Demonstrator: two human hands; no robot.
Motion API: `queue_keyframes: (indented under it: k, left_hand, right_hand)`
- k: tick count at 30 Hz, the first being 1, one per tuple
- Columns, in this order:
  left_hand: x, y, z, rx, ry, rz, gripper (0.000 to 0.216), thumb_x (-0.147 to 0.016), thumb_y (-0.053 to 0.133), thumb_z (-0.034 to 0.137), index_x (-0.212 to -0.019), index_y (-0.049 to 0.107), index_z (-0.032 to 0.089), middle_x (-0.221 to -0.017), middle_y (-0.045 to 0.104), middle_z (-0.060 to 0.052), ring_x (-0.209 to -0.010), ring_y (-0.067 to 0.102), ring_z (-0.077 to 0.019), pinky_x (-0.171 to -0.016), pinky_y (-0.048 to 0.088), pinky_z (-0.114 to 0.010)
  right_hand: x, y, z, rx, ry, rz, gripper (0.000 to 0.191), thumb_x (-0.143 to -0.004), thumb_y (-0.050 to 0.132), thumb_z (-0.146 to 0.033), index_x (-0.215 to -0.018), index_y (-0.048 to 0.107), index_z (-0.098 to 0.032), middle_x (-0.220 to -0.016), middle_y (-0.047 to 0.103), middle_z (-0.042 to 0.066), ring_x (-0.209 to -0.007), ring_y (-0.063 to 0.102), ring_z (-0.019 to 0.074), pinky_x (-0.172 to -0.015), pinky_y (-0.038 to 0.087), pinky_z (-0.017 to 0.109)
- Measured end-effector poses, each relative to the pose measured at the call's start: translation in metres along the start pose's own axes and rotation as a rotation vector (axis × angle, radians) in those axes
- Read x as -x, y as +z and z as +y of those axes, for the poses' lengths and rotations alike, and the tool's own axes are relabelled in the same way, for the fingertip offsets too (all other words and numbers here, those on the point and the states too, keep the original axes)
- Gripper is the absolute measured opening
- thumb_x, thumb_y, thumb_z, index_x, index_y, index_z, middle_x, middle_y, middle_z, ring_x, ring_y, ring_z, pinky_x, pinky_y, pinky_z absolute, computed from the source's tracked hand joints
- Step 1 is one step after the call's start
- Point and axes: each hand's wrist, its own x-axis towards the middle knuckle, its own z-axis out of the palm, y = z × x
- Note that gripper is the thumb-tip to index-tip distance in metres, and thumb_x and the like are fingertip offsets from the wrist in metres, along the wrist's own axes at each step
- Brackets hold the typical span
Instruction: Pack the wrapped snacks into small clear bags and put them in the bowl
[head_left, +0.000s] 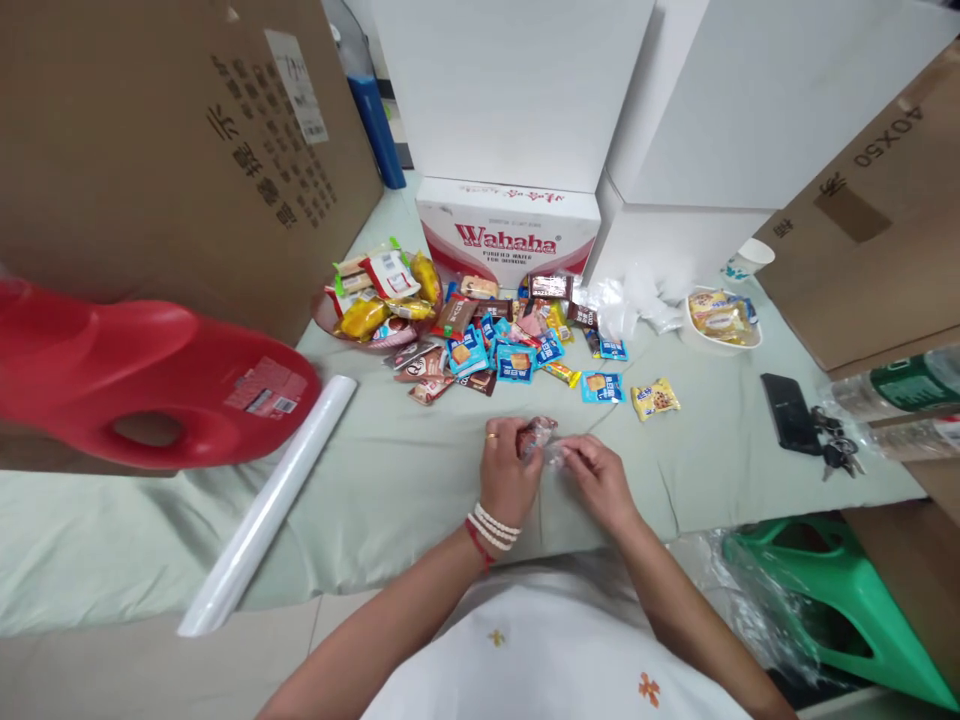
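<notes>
Snack packet (pixel 537 436), pinched btwn our left hand (pixel 508 478) & right hand (pixel 602 482), looks light, crinkly, slippery; we'd grip its ends.

Hands: two worked, left hand (pixel 508 478), right hand (pixel 600 482).
Held snack (pixel 536 435): one.
Bowls: two stood, pink bowl (pixel 328 318), white bowl (pixel 721 343).
Red jug (pixel 150 385): one.
Water bottles (pixel 900 385): two.
</notes>
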Motion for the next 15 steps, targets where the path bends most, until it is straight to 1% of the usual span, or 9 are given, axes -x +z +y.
queue_keyframes:
  k: [3, 5, 6, 8, 10, 12, 14, 15]
  left_hand:
    - [0.0, 0.013, -0.003, -0.189, 0.214, -0.007, 0.028, -0.091, 0.055, 0.013, -0.118, 0.061, 0.018, -0.113, 0.061, -0.015, -0.107, 0.057, -0.0292, -0.092, 0.051, -0.048]
    - [0.005, 0.017, -0.008, -0.235, 0.303, -0.049, 0.038, -0.089, 0.052, 0.01, -0.126, 0.058, 0.016, -0.118, 0.061, -0.019, -0.114, 0.056, -0.0323, -0.097, 0.05, -0.052]
    - [0.008, 0.018, -0.01, -0.232, 0.337, -0.087, 0.046, -0.086, 0.052, 0.009, -0.131, 0.055, 0.015, -0.122, 0.06, -0.02, -0.12, 0.055, -0.0343, -0.1, 0.049, -0.055]
    - [0.014, 0.017, -0.013, -0.204, 0.41, -0.196, 0.066, -0.077, 0.055, 0.009, -0.142, 0.047, 0.013, -0.135, 0.054, -0.024, -0.135, 0.047, -0.0397, -0.107, 0.045, -0.061]
    - [0.018, 0.012, -0.012, -0.147, 0.491, -0.316, 0.083, -0.071, 0.055, 0.011, -0.152, 0.036, 0.01, -0.148, 0.046, -0.026, -0.146, 0.035, -0.0434, -0.113, 0.04, -0.066]
    - [0.017, 0.002, -0.01, -0.064, 0.544, -0.43, 0.09, -0.071, 0.052, 0.011, -0.157, 0.027, 0.01, -0.154, 0.041, -0.025, -0.151, 0.031, -0.041, -0.116, 0.04, -0.064]
    - [0.011, -0.015, -0.011, 0.004, 0.535, -0.535, 0.086, -0.076, 0.048, 0.009, -0.159, 0.025, 0.016, -0.157, 0.041, -0.021, -0.151, 0.034, -0.0342, -0.118, 0.042, -0.058]
    - [0.008, -0.025, -0.014, 0.014, 0.507, -0.564, 0.08, -0.081, 0.047, 0.01, -0.159, 0.026, 0.018, -0.156, 0.042, -0.019, -0.149, 0.038, -0.0313, -0.118, 0.044, -0.054]
  right_hand:
    - [0.003, 0.016, -0.015, -0.373, 0.111, -0.046, 0.033, -0.096, 0.061, -0.057, -0.098, 0.073, -0.026, -0.102, 0.073, 0.005, -0.096, 0.067, 0.0227, -0.095, 0.052, 0.039]
    - [0.0, 0.019, -0.019, -0.56, 0.199, -0.067, 0.039, -0.093, 0.062, -0.063, -0.097, 0.072, -0.025, -0.104, 0.073, 0.005, -0.097, 0.067, 0.0228, -0.096, 0.053, 0.04]
    - [-0.002, 0.019, -0.018, -0.619, 0.245, -0.056, 0.04, -0.09, 0.065, -0.063, -0.096, 0.071, -0.024, -0.103, 0.073, 0.005, -0.096, 0.068, 0.0225, -0.093, 0.054, 0.039]
    - [-0.005, 0.018, -0.013, -0.666, 0.329, 0.017, 0.037, -0.082, 0.077, -0.058, -0.094, 0.067, -0.024, -0.097, 0.073, 0.003, -0.091, 0.067, 0.0205, -0.089, 0.055, 0.037]
    - [-0.006, 0.018, -0.005, -0.645, 0.37, 0.121, 0.037, -0.074, 0.087, -0.048, -0.09, 0.064, -0.024, -0.09, 0.071, 0.0, -0.085, 0.066, 0.0181, -0.084, 0.056, 0.034]
    - [-0.003, 0.019, 0.002, -0.62, 0.376, 0.176, 0.038, -0.07, 0.089, -0.043, -0.085, 0.06, -0.024, -0.083, 0.069, -0.002, -0.078, 0.065, 0.0174, -0.079, 0.056, 0.033]
    - [0.0, 0.018, 0.007, -0.596, 0.357, 0.174, 0.036, -0.071, 0.087, -0.042, -0.084, 0.058, -0.025, -0.079, 0.068, -0.003, -0.072, 0.065, 0.0179, -0.074, 0.056, 0.033]
    - [0.001, 0.013, 0.009, -0.576, 0.341, 0.172, 0.034, -0.073, 0.085, -0.041, -0.084, 0.058, -0.025, -0.077, 0.068, -0.003, -0.07, 0.065, 0.018, -0.072, 0.055, 0.033]
